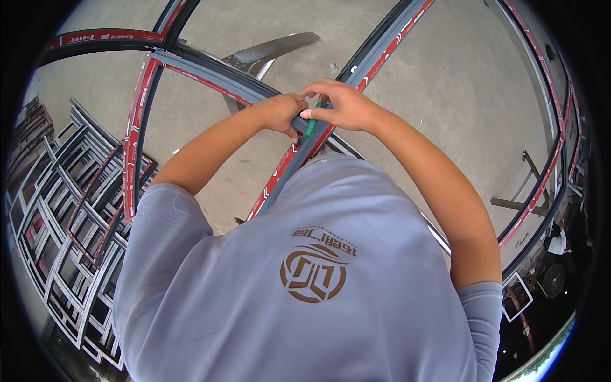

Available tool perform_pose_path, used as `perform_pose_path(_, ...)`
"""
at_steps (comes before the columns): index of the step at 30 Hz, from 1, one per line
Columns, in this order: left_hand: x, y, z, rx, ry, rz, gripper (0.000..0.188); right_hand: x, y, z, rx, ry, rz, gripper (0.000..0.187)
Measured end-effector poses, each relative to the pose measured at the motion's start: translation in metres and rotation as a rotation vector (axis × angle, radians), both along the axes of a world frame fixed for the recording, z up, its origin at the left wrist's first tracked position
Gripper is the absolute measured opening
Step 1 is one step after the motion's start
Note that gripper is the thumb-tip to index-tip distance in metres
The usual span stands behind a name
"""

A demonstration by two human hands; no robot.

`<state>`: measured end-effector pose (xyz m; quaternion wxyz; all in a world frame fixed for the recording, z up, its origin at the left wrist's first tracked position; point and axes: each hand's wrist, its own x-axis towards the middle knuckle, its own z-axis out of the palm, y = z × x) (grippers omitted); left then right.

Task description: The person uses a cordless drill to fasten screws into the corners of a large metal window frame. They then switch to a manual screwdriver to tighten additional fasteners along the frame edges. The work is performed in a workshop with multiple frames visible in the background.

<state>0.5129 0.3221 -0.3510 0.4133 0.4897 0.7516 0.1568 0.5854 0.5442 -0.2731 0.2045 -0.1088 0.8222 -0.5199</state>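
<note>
Both of my hands are at a joint of a large grey window or door frame (299, 159) covered with red-and-white protective tape. My right hand (344, 107) pinches a slim green tool (312, 124) between thumb and fingers. Its lower end points down at the frame profile, and its tip is hard to make out. Close beside it, my left hand (280, 114) rests at the joint with its fingers curled down against the frame. Whatever those fingers grip is hidden.
Many narrow frames (70, 223) are stacked at the left. A flat metal support (273, 51) stands under the frame ahead. More taped frame bars (541, 184) curve along the right, near a metal stand (522, 197) and a round dark fan-like object (554, 280).
</note>
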Motion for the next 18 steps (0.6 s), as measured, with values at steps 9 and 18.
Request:
perform_pose_path(9,0.003,-0.002,-0.008,0.147,-0.017,0.056,0.092,-0.014,0.000,0.022,0.343,0.343,0.435,0.029)
perform_pose_path(18,0.000,-0.006,-0.019,0.023,-0.028,0.090,0.086,-0.021,-0.008,0.024,0.433,0.381,0.392,0.027)
